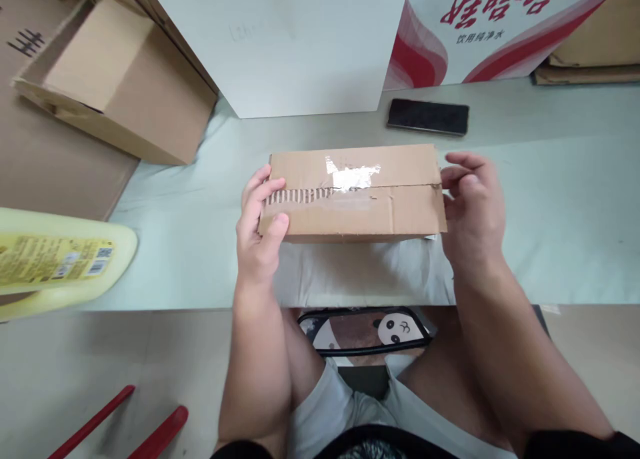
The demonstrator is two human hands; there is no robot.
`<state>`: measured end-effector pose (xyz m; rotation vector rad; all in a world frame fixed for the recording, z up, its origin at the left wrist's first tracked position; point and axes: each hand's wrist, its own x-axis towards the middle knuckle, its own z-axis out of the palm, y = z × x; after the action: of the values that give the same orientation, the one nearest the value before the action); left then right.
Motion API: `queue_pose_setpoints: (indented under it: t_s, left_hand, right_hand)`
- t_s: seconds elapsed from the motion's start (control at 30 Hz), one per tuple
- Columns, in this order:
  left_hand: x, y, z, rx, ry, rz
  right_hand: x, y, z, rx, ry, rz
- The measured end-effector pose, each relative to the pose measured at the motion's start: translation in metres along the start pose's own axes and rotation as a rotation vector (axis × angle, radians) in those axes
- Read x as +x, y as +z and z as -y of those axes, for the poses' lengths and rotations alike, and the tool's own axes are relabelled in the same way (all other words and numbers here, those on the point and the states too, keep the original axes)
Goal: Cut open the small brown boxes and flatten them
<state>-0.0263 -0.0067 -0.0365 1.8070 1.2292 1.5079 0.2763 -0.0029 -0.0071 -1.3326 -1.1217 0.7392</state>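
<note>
A brown cardboard box (405, 209) rests with its taped top seam facing up, near the front of the covered table. Clear tape glints at the middle of the seam, and a torn strip bares corrugation on the left part. My left hand (260, 229) grips the left end, thumb on the near top edge and fingers over the far side. At the right end is my right hand (473, 209), its fingers curled in and their tips against the box edge by the seam. Whatever lies between its thumb and fingers is hidden.
Behind the box stand a white carton (300, 52) and a red-and-white carton (480, 52), with a black phone (428, 117) before them. Open brown boxes (155, 92) stack at the left. A yellow jug (65, 259) lies at the left front edge.
</note>
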Motion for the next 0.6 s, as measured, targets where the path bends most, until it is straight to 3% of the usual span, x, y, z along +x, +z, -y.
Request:
queue_pose_setpoints:
  t_s: [0.07, 0.1, 0.2, 0.27, 0.4, 0.5, 0.6]
  left_hand:
    - [0.001, 0.002, 0.001, 0.003, 0.011, -0.024]
    - [0.001, 0.004, 0.001, 0.002, 0.018, -0.039]
    - [0.004, 0.009, 0.001, -0.003, 0.035, -0.09]
    - [0.006, 0.013, 0.001, -0.014, 0.042, -0.129]
    - [0.007, 0.021, -0.001, -0.03, 0.055, -0.214]
    - [0.006, 0.023, -0.003, -0.025, 0.057, -0.245]
    - [0.001, 0.025, -0.007, -0.022, 0.057, -0.221]
  right_hand:
    - [0.003, -0.008, 0.008, -0.225, 0.04, -0.111]
    - [0.006, -0.013, 0.011, -0.419, 0.108, -0.105]
    - [0.009, -0.023, 0.013, -0.902, 0.347, 0.121]
    - [0.009, -0.026, 0.008, -1.018, 0.378, 0.28]
    - [0.009, -0.026, -0.004, -1.059, 0.314, 0.419]
    - [0.014, -0.026, -0.006, -0.893, 0.338, 0.32]
    - [0.018, -0.027, 0.0, -0.565, 0.29, 0.149]
